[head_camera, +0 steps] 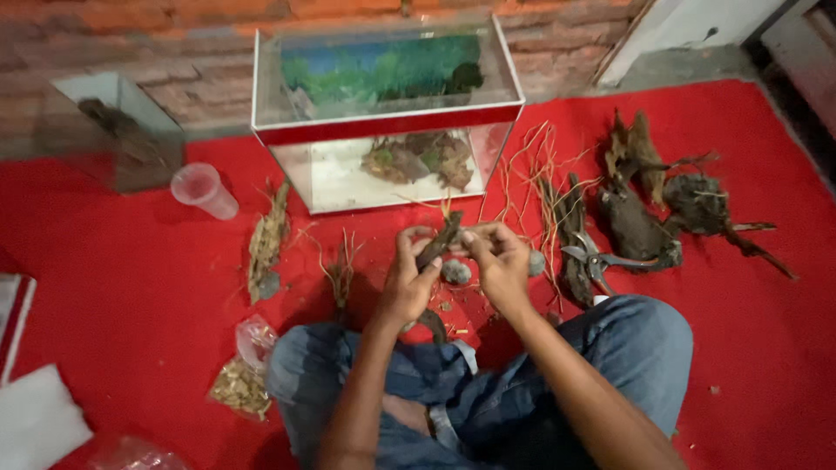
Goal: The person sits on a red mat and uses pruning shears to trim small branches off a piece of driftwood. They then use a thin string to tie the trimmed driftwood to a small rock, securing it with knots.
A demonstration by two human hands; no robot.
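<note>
The person sits cross-legged on a red carpet (131,287), both hands raised in front of the knees. The left hand (407,283) and right hand (498,261) together hold a small piece of driftwood (440,242); fingers of both are closed around it from opposite sides, which keeps the dark, gnarled stick tilted upright between them, clear of the floor. A grey stone (455,271) lies just below the hands. Shears (590,259) rest near the right knee, within reach, beside rough, knotted root pieces (640,218) and thin reddish twigs (531,165). A glass tank (387,113) with a red band stands ahead against a brick wall, with wood inside. A clear plastic cup (203,190) lies on its side left of it. A plastic bag of gravel (241,383) sits by the left knee.
</note>
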